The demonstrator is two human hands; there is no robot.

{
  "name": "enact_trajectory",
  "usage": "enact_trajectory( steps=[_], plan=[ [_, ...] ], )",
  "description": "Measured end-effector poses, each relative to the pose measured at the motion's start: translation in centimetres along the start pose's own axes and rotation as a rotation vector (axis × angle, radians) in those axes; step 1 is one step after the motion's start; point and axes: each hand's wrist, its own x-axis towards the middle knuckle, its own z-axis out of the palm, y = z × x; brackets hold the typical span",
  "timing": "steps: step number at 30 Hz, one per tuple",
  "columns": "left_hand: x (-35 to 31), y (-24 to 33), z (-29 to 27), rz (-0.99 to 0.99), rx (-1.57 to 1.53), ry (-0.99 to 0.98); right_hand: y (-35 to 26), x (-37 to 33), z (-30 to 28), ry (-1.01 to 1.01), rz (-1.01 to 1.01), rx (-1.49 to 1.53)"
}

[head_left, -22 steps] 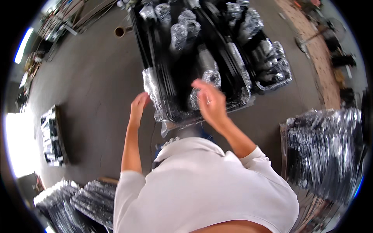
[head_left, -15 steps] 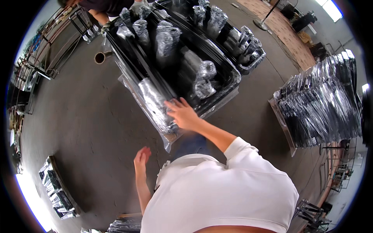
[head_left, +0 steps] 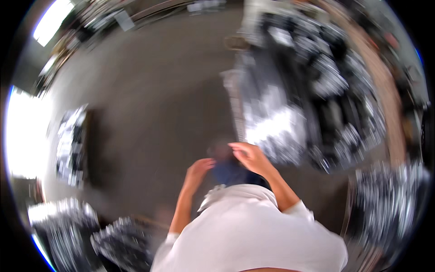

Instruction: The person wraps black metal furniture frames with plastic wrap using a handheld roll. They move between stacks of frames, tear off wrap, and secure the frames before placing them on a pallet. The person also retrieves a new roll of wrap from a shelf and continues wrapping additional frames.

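Observation:
Both my hands are in front of my waist, blurred by motion. My left hand [head_left: 199, 171] is loosely curved with its fingers toward the right, and I see nothing in it. My right hand [head_left: 251, 157] is open, thumb apart from the fingers, with nothing visible in it. It is nearest to the lower left corner of a large stack of black parts wrapped in shiny clear plastic film [head_left: 276, 122], apart from it as far as the blur shows. Below and between the hands are my dark blue trousers [head_left: 226, 172].
A small wrapped pallet load [head_left: 72, 145] stands at the left on the grey floor [head_left: 158, 99]. Film-wrapped bundles lie at the lower left [head_left: 124, 240] and lower right [head_left: 385, 204]. A round tube end [head_left: 236, 43] shows beside the large stack's far left corner.
My view has swung left, so the large stack now sits at the right. My right hand has come off its plastic film and drawn in near my left hand.

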Motion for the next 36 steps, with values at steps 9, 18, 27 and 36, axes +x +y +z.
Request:
enact_trajectory(
  steps=[9, 18, 27, 36],
  plan=[
    [17.6, 11.6, -9.0, 0.307, 0.332, -0.404, -12.5, 29.7, 15.2, -0.396, -0.230, 0.567],
    [23.0, 24.6, -38.9, 0.421, -0.319, 0.267, -28.6, 53.3, 36.2, -0.831, -0.439, 0.512],
    [21.1, 30.4, -72.3, 0.283, -0.468, 1.068, -22.3, 78.4, 42.7, -0.753, -0.066, -0.077],
    [32.6, 34.3, -101.7, 0.105, -0.311, 0.841, -27.0, 102.8, 43.9, -0.375, 0.257, -0.255]
  ],
)
